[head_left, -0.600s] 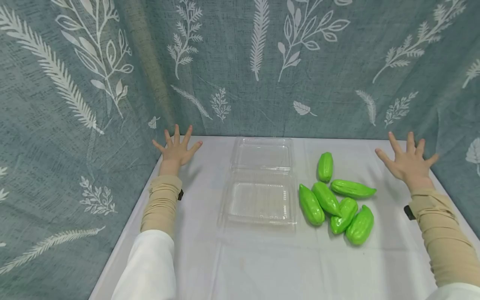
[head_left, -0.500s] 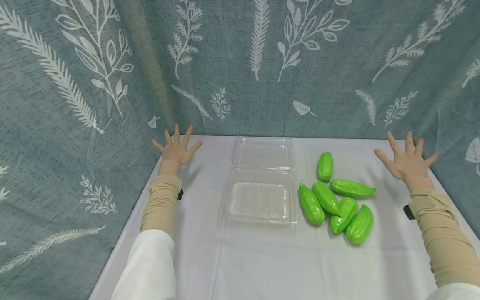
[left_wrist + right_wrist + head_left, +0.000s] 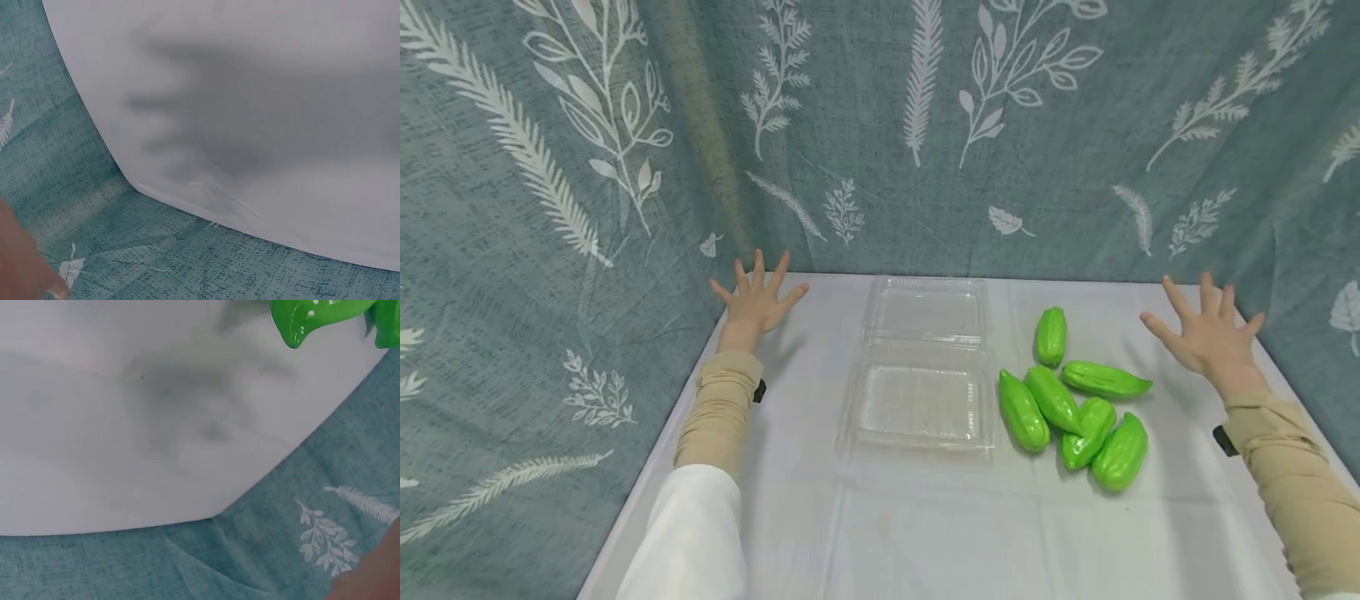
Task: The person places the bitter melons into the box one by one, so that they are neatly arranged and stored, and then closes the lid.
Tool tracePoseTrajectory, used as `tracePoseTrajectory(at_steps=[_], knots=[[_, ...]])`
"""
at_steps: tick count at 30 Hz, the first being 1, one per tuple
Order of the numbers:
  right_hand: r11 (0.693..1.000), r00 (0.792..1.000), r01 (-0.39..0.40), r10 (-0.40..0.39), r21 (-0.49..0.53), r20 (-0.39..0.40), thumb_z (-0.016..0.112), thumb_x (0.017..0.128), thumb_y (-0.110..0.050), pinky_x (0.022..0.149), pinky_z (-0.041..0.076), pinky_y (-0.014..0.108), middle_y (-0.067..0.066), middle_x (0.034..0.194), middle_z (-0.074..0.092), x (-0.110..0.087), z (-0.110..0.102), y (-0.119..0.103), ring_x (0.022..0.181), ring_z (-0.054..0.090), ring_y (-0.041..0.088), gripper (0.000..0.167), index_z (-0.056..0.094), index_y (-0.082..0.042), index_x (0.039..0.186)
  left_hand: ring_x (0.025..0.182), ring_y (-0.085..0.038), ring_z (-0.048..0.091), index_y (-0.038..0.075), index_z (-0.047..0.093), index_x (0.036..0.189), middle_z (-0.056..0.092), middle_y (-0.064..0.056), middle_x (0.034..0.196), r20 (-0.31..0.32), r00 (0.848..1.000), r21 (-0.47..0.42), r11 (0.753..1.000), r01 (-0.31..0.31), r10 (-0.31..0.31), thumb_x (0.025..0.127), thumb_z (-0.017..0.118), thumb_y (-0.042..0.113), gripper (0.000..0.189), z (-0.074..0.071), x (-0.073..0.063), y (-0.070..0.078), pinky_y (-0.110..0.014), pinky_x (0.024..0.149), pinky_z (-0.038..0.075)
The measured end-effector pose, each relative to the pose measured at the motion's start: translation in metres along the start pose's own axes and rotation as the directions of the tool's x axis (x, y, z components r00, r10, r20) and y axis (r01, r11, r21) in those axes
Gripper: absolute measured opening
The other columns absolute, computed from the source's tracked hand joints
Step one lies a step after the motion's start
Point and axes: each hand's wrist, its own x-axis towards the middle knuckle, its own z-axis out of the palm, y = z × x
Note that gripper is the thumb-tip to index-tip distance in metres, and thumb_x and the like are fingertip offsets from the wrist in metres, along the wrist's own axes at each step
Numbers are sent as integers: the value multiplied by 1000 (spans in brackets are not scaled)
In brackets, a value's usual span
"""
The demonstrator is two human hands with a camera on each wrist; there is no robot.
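My left hand (image 3: 754, 307) is held over the far left of the white table with fingers spread, holding nothing. At the far right, my right hand (image 3: 1210, 337) is likewise spread and bare. Nearest to it lies a group of several bright green, ridged, pointed vegetables that look like chayotes or short gourds, one green vegetable (image 3: 1107, 379) pointing toward that hand. Between the hands sits a clear plastic clamshell box (image 3: 917, 442), its lid (image 3: 928, 312) folded back toward the curtain. In the right wrist view a green vegetable tip (image 3: 294, 328) shows at the top.
A blue-green curtain (image 3: 865, 125) with white leaf prints stands behind the table and along both sides. The white tablecloth (image 3: 940, 533) stretches toward the front. Hand shadows fall on the cloth in both wrist views.
My right hand has shifted slightly left and toward me. The left hand has barely moved; the box and green vegetables stay in place.
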Motion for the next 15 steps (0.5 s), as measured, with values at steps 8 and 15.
tracePoseTrajectory(at_steps=[8, 15], knots=[[999, 999, 42, -42, -14, 4, 29, 93, -65, 90, -5, 86, 33, 152, -14, -7, 7, -9, 134, -11, 61, 80, -7, -26, 153, 136, -48, -30, 34, -15, 150, -29, -13, 154, -3, 1000, -3, 1000, -26, 26, 90, 17, 73, 78, 7, 1, -2, -78, 94, -22], [997, 997, 69, -68, -19, 28, 30, 93, -64, 92, -5, 85, 31, 153, -11, -12, 13, -13, 136, -7, 60, 79, -7, -26, 153, 136, -49, -29, 33, -16, 150, -32, -12, 153, 16, 999, -23, 998, -51, 51, 88, 14, 76, 82, 13, 0, 1, -81, 95, -17]])
